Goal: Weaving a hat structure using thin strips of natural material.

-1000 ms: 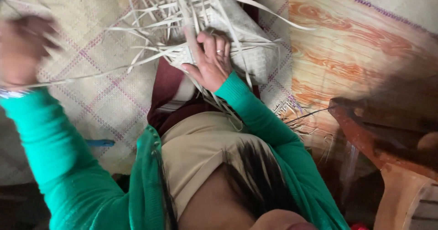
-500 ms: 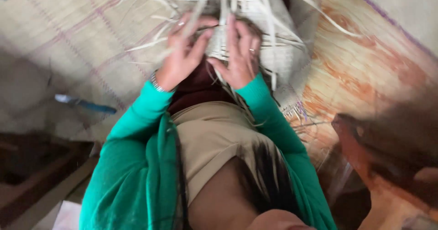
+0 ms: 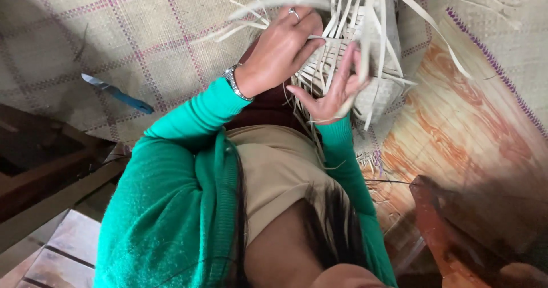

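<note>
Woven floor mat (image 3: pixel 142 31) under a half-made basket (image 3: pixel 354 65).

I see my left hand (image 3: pixel 282 51) pinching pale strips (image 3: pixel 342 14) on top; my right hand (image 3: pixel 334 91) lies open just below, touching the basket. Strips run up, away from me. Blue knife (image 3: pixel 117 93) lies far left.

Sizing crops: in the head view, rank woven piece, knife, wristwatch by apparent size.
1. Pale half-woven strip basket piece, largest by far.
2. Blue-handled knife on the checked straw mat.
3. Silver wristwatch on the left hand, smallest; only part shows, and it sits nearer the camera.
</note>
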